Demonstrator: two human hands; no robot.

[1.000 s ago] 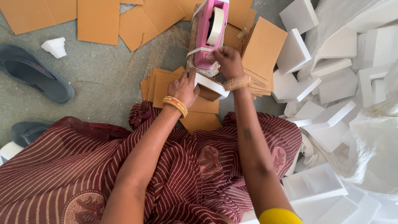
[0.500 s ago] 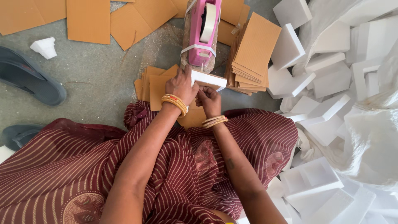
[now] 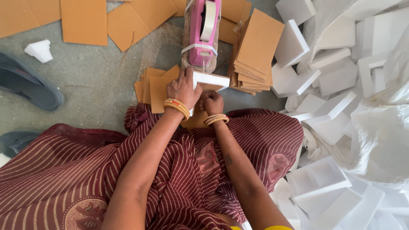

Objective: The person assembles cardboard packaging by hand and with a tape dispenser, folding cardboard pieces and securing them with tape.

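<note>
Left hand [image 3: 183, 88] closed over white foam block [image 3: 211, 81], held just below pink tape dispenser [image 3: 203, 32] on floor; right hand [image 3: 211, 102] curled in a grip at block's near underside. Risk noted: foam brittle, likely to crack under hard squeeze. Dispenser's cutting edge close to fingertips; slip could nick skin.

Grey floor [image 3: 106, 81], on which cardboard sheets [image 3: 85, 21], white foam blocks [image 3: 336, 76] and a sandal [image 3: 30, 87] are laid.
</note>
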